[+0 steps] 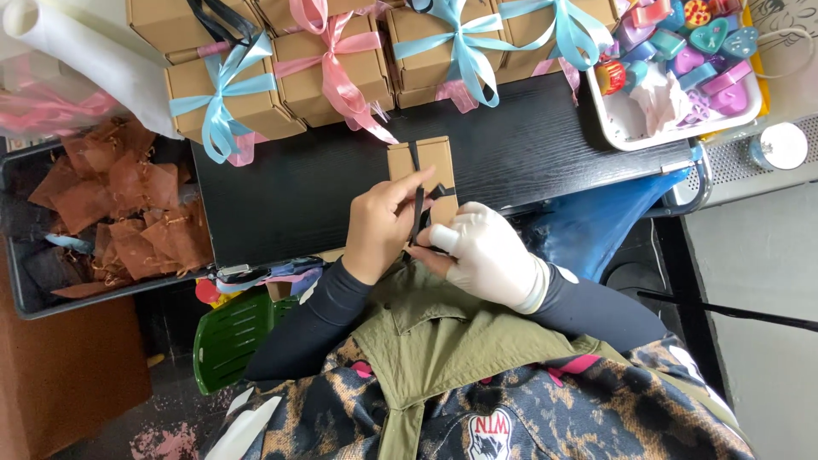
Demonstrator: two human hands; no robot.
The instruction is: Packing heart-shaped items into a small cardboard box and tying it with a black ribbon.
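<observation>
A small brown cardboard box (423, 166) lies on the black table (290, 192) with a black ribbon (418, 204) around it. My left hand (379, 226) is bare and pinches the ribbon at the box's near end. My right hand (481, 251) wears a white glove and holds the ribbon's other end right beside it. Both hands sit at the table's near edge, and they hide the lower part of the box.
Brown boxes tied with blue ribbons (223, 94) and pink ribbons (334, 64) line the table's far side. A white tray (635, 128) of colourful heart-shaped pieces stands at the far right. A dark bin (25, 302) at left holds brown organza pouches (136, 213). A green object (228, 336) is below.
</observation>
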